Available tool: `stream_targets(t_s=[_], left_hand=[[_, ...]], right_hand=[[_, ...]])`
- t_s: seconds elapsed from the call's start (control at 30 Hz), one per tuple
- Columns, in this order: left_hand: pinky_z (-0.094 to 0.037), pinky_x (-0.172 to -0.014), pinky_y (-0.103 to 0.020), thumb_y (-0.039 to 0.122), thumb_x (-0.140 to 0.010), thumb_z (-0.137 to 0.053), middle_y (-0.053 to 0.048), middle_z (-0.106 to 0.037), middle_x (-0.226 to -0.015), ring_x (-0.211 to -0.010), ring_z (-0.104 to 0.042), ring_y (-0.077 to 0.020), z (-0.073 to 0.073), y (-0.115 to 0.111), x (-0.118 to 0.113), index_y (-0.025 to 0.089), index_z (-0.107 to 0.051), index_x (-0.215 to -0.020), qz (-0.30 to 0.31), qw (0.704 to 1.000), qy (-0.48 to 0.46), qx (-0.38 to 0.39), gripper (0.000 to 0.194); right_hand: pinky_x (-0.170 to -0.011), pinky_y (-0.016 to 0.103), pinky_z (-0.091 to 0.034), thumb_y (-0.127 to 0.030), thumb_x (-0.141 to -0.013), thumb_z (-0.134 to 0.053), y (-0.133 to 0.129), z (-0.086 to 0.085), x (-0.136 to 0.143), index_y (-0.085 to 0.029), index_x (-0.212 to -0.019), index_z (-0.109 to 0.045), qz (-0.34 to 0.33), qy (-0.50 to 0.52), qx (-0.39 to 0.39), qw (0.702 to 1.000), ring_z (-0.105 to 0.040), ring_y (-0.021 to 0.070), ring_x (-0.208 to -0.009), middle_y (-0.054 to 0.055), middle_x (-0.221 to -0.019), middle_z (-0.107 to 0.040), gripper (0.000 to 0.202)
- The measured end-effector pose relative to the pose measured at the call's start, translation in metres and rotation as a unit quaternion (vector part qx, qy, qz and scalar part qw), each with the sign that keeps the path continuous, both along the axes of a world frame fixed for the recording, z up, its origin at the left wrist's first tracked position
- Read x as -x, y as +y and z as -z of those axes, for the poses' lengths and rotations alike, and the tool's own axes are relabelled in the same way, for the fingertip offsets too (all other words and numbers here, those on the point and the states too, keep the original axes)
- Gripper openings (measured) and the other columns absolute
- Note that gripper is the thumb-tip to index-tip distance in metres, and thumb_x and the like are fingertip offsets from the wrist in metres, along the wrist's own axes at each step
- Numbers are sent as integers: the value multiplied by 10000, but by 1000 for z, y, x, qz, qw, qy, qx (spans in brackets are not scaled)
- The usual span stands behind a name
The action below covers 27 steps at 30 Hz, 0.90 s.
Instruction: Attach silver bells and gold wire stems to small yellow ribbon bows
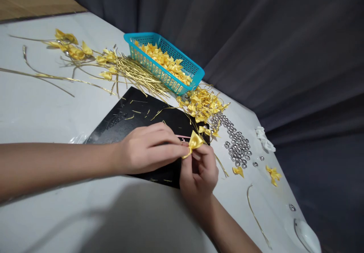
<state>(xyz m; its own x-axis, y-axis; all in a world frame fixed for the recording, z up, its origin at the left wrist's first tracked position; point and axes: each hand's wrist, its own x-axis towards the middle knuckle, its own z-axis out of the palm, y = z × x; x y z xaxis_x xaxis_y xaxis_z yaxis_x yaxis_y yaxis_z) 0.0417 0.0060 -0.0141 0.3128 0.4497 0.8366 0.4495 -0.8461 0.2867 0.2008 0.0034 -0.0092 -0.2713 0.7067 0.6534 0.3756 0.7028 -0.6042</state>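
Observation:
A small yellow satin ribbon bow (195, 141) is pinched between my two hands over the black board (113, 118). My left hand (152, 147) reaches in from the left, its fingertips closed on the bow's lower left side. From below, my right hand (200, 169) grips the bow between thumb and curled fingers. What lies behind the fingers is hidden. Short gold wire snippets are scattered on the board. Just beyond my right hand lie more yellow bows (203, 103) in a heap, some with gold wire.
A blue basket (200, 74) full of yellow bows stands at the back. Beside it lies a bundle of gold wire ties (139, 75). Silver rings or beads (239, 147) are piled on the right of the white table (85, 113). A crumpled white tissue (265, 139) lies near the edge.

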Motion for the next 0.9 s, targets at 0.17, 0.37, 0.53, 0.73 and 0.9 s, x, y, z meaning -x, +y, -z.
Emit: stream_targets(t_s=[0.17,0.37,0.53,0.73,0.9], left_hand=[[-476,-649,-176,194,-804,-601,-26,-709,-781,-697,-614,-106,-7,1,-10,145,-669,-834,-55,956,-128,260,89],[-455,-581,-162,294,-795,-590,-1,-677,-708,-655,-600,-100,-3,11,-15,131,-661,-764,-13,816,-262,515,180],[-436,-577,-167,305,-785,-588,10,-643,-689,-656,-577,-96,1,14,-14,133,-642,-752,27,788,-282,547,184],[-439,-585,-183,282,-769,-597,6,-660,-685,-634,-578,-99,-2,14,-14,131,-646,-754,19,786,-266,558,160],[-447,-577,-200,286,-755,-611,-12,-666,-688,-631,-582,-112,-2,14,-15,119,-654,-742,8,798,-252,548,172]], right_hand=[[-490,189,-505,-62,-784,-534,5,3,2,-176,-842,-559,79,-10,11,997,-590,89,-534,-2,-689,-626,131],[-422,162,-431,-73,-759,-528,11,5,-1,-162,-714,-563,115,-90,-23,989,-443,55,-402,-58,-498,-503,106],[-414,161,-412,-71,-749,-515,10,5,0,-151,-696,-574,117,-89,-31,989,-413,50,-394,-54,-498,-492,112],[-372,154,-343,-71,-744,-510,8,2,1,-148,-673,-562,106,-95,-47,989,-334,39,-363,-74,-466,-422,117],[-359,157,-308,-73,-746,-513,9,3,0,-148,-669,-549,109,-98,-35,989,-319,41,-359,-79,-469,-377,114]])
